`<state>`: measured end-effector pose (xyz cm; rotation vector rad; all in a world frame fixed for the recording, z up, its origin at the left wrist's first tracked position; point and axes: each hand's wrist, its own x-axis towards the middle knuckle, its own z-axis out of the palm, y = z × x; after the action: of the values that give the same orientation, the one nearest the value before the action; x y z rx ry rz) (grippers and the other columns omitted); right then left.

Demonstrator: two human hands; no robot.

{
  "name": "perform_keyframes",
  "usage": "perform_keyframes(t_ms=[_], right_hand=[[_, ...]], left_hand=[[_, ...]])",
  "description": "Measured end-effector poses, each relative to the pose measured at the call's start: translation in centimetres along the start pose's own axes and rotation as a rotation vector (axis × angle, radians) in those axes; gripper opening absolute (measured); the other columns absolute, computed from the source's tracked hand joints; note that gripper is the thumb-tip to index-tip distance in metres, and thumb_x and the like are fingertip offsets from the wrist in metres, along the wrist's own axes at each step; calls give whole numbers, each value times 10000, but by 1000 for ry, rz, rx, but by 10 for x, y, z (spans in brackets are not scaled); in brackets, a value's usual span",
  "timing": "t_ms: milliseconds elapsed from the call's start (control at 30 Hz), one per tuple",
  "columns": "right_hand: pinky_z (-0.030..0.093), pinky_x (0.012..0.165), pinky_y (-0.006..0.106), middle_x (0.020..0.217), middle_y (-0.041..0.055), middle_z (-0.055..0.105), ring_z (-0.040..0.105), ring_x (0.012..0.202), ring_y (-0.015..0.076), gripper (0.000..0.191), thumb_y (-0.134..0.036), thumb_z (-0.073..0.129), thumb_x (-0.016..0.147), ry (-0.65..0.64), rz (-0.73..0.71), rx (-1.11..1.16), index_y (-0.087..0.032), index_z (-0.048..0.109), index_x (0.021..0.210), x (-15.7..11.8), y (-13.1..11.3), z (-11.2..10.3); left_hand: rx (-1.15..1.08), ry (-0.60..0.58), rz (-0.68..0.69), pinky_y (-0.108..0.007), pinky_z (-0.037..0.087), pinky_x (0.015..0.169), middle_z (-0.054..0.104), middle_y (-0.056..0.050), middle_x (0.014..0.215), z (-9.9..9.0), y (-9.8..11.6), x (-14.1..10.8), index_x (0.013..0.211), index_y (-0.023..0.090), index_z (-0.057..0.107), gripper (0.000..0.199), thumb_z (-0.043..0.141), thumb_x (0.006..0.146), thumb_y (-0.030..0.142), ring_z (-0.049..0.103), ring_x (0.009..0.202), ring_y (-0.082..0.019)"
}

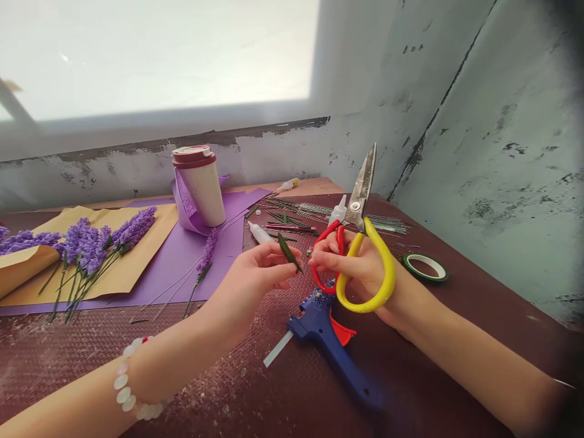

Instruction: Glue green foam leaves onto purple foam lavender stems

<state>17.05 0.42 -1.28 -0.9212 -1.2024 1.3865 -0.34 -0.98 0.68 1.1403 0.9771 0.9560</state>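
Observation:
Between the thumb and fingers of my left hand (260, 267) is a slim dark green leaf (288, 252). My right hand (349, 261) has its fingers through the handles of a pair of scissors (361, 188), one handle red and the other yellow. The scissor blades are together and point upward. Both hands are raised over the table, close to each other but apart. Just below them lies a blue glue gun (331, 347) with a red trigger and a clear glue stick in its back end.
Purple flower stems (91, 246) lie on tan paper (150, 243) at left. A white cup (201, 188) stands on purple paper (182, 255), near a single flower stem (207, 252). Beyond my hands are wires (387, 224), a glue bottle (260, 233) and, to the right, green tape (425, 267).

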Motion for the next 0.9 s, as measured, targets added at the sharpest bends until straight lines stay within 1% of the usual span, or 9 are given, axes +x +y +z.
perform_keyframes(t_ms=[67, 133, 233, 333, 400, 567, 767, 833, 900], right_hand=[[355, 493, 247, 613, -49, 535, 444, 553, 96, 336, -206, 790, 625, -28, 24, -26, -201, 463, 548, 0, 3, 3], [368, 492, 254, 620, -48, 541, 451, 549, 100, 363, -218, 801, 603, -33, 28, -30, -203, 444, 541, 0, 7, 6], [387, 512, 265, 629, -49, 555, 483, 554, 109, 377, -233, 810, 584, -19, -14, -33, -208, 435, 557, 1, 11, 7], [392, 526, 274, 648, -45, 575, 498, 552, 113, 380, -242, 800, 598, -16, -59, -60, -209, 423, 566, 1, 13, 5], [397, 545, 281, 650, -43, 579, 501, 557, 116, 365, -249, 790, 611, -11, -92, -102, -210, 430, 576, 1, 13, 3], [395, 572, 291, 636, -36, 572, 506, 584, 133, 299, -255, 755, 640, 3, -155, -228, -215, 459, 620, -1, 10, 3], [378, 593, 287, 642, -54, 548, 489, 601, 123, 290, -222, 731, 668, 7, -118, -156, -223, 445, 622, -1, 9, 3], [379, 614, 289, 656, -54, 547, 497, 630, 127, 299, -210, 730, 663, 23, -131, -155, -224, 434, 621, 0, 9, 3], [379, 627, 292, 671, -53, 552, 498, 645, 129, 307, -209, 734, 656, 29, -143, -200, -224, 429, 623, 1, 8, 2]], left_hand=[[-2, 26, 44, -243, 374, 690, 626, 11, 824, 2, 0, -1, 829, 175, 654, 91, 654, 740, 156, 518, 783, -105], [17, 56, 81, -237, 383, 707, 614, 24, 779, 4, 1, -3, 793, 171, 634, 77, 661, 729, 138, 517, 757, -95], [36, 81, 97, -237, 400, 707, 593, 41, 711, 7, 3, -7, 786, 177, 604, 130, 670, 702, 104, 523, 724, -91], [6, 89, 99, -248, 429, 713, 610, 40, 721, 9, 5, -9, 798, 179, 586, 177, 684, 678, 94, 547, 727, -98], [5, 94, 86, -250, 435, 719, 625, 40, 725, 9, 5, -9, 828, 183, 582, 207, 689, 673, 96, 565, 724, -100], [106, 135, -14, -262, 423, 711, 652, 33, 738, 8, 6, -9, 934, 194, 597, 307, 709, 659, 115, 595, 728, -116], [186, 107, -27, -272, 429, 750, 721, -23, 798, 6, 8, -6, 950, 175, 652, 292, 720, 666, 170, 647, 835, -168], [195, 87, -39, -266, 432, 748, 725, -22, 808, 4, 9, -3, 948, 175, 657, 294, 708, 660, 142, 658, 841, -169], [219, 67, -65, -257, 432, 726, 722, -11, 808, 2, 8, -1, 936, 180, 662, 295, 686, 653, 100, 656, 815, -156]])
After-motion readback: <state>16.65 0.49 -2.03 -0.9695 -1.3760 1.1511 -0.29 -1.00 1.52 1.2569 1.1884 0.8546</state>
